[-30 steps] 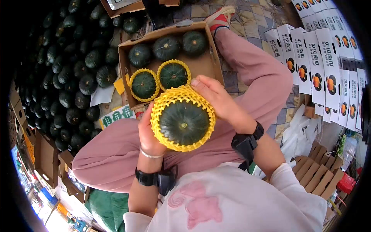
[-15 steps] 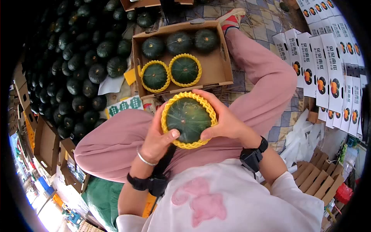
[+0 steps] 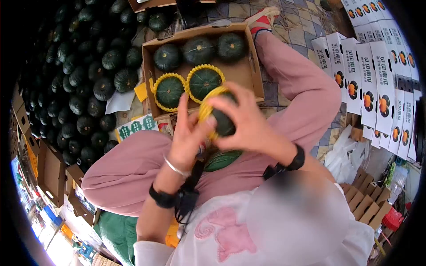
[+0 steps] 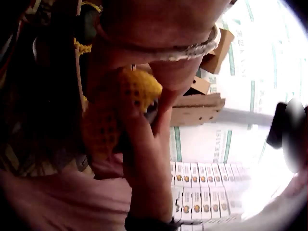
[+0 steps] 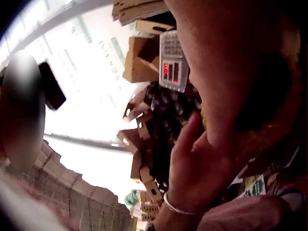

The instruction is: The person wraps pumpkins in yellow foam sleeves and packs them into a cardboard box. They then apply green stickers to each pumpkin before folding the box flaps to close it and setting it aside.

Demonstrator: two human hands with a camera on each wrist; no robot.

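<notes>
A dark green pumpkin (image 3: pixel 225 120) in a yellow foam net (image 3: pixel 207 111) is tipped on its side above the lap. My right hand (image 3: pixel 248 116) grips it, fingers over the far side and thumb beneath. At the net's left side is my left hand (image 3: pixel 188 139), index finger straight and thumb tip against the net. In the left wrist view the net (image 4: pixel 103 125) overlaps both hands, and the pumpkin is mostly hidden. Ahead lies an open cardboard box (image 3: pixel 246 82) with three bare pumpkins (image 3: pixel 198 50) behind two netted pumpkins (image 3: pixel 170 91).
A large heap of pumpkins (image 3: pixel 104 88) lies to the left. White printed cartons (image 3: pixel 366 80) stand in rows at the right, near a white plastic bag (image 3: pixel 344 150). A printed green-and-white sheet (image 3: pixel 136 127) is by the left knee. In the right wrist view a digital scale (image 5: pixel 173 60) shows red digits.
The netted pumpkin has turned from facing up to lying on its side. My left hand has moved from holding it to its left edge, fingers straighter; my right hand still holds it.
</notes>
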